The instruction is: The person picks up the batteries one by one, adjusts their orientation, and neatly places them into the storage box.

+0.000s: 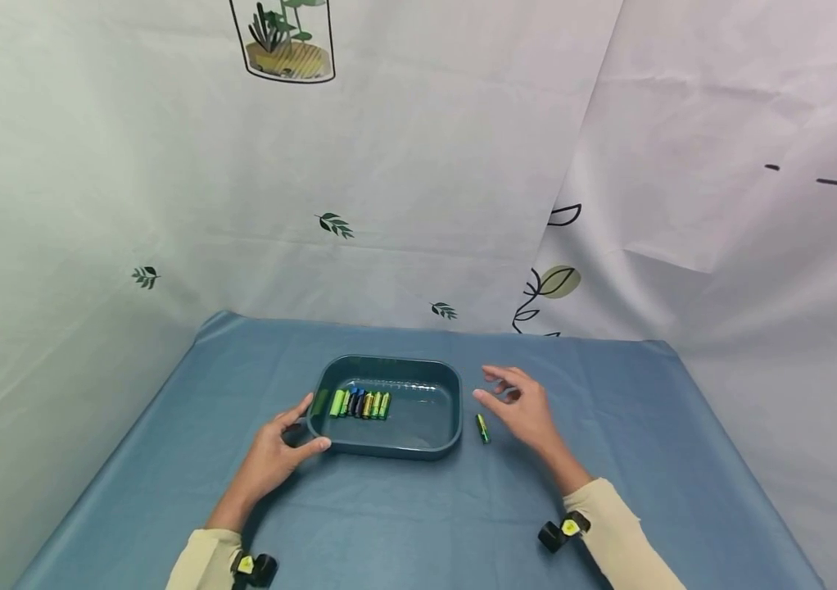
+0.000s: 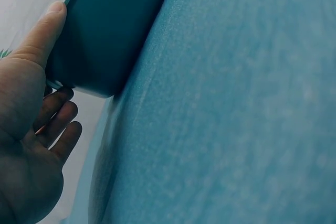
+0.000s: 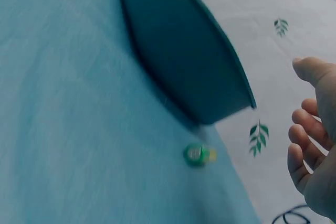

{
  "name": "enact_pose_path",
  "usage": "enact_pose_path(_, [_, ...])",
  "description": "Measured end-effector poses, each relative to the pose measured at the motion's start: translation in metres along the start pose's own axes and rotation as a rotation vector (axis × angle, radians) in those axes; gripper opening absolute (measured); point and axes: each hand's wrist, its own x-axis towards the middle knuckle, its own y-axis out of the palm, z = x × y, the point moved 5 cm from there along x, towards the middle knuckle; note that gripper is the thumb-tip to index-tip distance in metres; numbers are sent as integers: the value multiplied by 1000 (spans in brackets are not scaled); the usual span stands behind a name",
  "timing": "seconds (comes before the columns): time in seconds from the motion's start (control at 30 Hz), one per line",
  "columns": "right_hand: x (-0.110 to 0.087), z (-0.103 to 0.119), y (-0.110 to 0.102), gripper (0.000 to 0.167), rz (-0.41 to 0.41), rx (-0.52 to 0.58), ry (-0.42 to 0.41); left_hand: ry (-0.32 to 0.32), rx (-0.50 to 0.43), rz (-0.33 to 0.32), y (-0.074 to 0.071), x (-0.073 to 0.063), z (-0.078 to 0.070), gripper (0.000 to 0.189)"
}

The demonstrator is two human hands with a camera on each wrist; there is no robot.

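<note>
A dark teal rectangular tray (image 1: 418,438) sits on the blue cloth, with several batteries (image 1: 367,405) lined up side by side in its left half. At its left end my left hand (image 1: 271,455) holds the near corner, thumb on the front rim and index finger along the side. In the left wrist view the thumb presses the tray wall (image 2: 105,35) while the other fingers curl loosely below. One green and yellow battery (image 1: 482,428) lies on the cloth just right of the tray. Above and beyond it hovers my right hand (image 1: 525,410), thumb and fingers apart with nothing between them.
Blue cloth (image 1: 404,524) covers the table. White fabric (image 1: 418,164) printed with leaves and plants hangs behind it and at both sides. Each forearm, in a cream sleeve (image 1: 617,533), carries a small black wrist camera (image 1: 553,537).
</note>
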Motion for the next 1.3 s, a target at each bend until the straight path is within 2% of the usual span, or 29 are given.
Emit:
enact_pose_path(0.17, [-13,-16,-7,42,48,-66,22,3,1,-4,0,1,0,90])
enact_pose_path(0.33, [-26,-30,-6,47,124,-123,57,-4,-1,4,1,1,0,91])
enact_pose_path(0.5, [-34,-40,-5,48,166,-149,72,0,0,3,1,1,0,91])
enact_pose_path(0.7, [-34,-44,-6,51,210,-165,75,6,1,0,0,1,-2,90])
enact_pose_path(1.07, [-30,-43,-5,67,371,-203,93,4,4,-5,-1,2,0,90])
enact_pose_path(1.3, [-27,-43,2,68,454,-223,93,-9,5,-2,0,1,1,91])
